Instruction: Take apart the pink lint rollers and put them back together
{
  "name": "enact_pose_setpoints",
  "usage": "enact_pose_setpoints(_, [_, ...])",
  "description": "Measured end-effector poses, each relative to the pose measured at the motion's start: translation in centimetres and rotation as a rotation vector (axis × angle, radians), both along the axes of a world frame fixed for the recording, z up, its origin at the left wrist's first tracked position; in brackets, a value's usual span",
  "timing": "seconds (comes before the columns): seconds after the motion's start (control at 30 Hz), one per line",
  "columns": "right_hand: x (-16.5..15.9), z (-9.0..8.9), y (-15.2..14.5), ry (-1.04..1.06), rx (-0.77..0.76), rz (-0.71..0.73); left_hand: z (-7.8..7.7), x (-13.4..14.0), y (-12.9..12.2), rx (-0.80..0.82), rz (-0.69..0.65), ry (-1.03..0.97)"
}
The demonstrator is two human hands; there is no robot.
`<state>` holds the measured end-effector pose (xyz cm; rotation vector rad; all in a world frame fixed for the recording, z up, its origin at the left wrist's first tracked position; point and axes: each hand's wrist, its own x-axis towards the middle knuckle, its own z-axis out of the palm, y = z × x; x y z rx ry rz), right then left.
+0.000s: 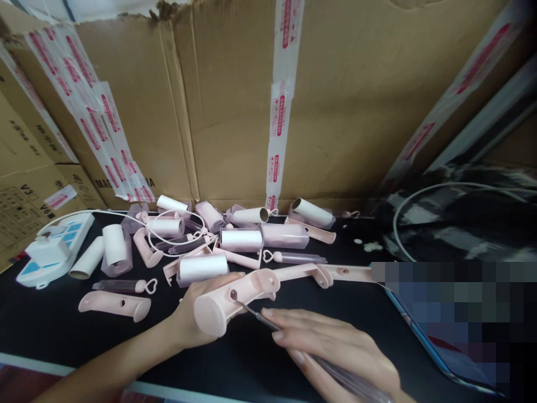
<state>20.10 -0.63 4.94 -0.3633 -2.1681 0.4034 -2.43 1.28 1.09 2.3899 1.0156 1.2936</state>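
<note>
My left hand is closed round a pale pink plastic holder piece, with a rounded end and a small dark hole in its face. Between the fingers of my right hand is a thin metal-shafted tool with a translucent purplish handle. Its tip meets the hole. Just beyond lies a longer pink bar, seeming to touch or overlap the held piece; I cannot tell if they are joined. Another curved pink piece rests on the black table, left of my forearm.
White paper rolls and translucent purplish cases crowd the table's back. Purple sticks with heart-shaped ends lie among them. A white power strip sits far left, a blue-edged device right. Cardboard walls the back.
</note>
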Motion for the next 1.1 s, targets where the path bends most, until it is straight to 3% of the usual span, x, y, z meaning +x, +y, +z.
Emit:
enact_pose_setpoints(0.23, [-0.3,-0.9,0.2,0.026,0.008,-0.001,-0.1,0.0,-0.4,-0.134,-0.009,-0.039])
enact_pose_setpoints(0.53, [-0.7,-1.2,-0.1,0.064,-0.076,-0.023,0.0,0.2,-0.4,-0.173,0.020,-0.033])
enact_pose_setpoints(0.77, [-1.1,-1.2,-0.2,0.100,-0.074,-0.005,-0.1,0.3,-0.3,-0.091,0.050,-0.009])
enact_pose_setpoints(1.0, [-0.4,0.2,-0.1,0.101,-0.185,0.014,0.2,0.3,-0.3,0.005,0.066,0.082])
enact_pose_setpoints(1.1, [-0.3,0.1,0.0,0.102,-0.186,0.022,0.3,0.2,-0.3,-0.015,0.060,0.080])
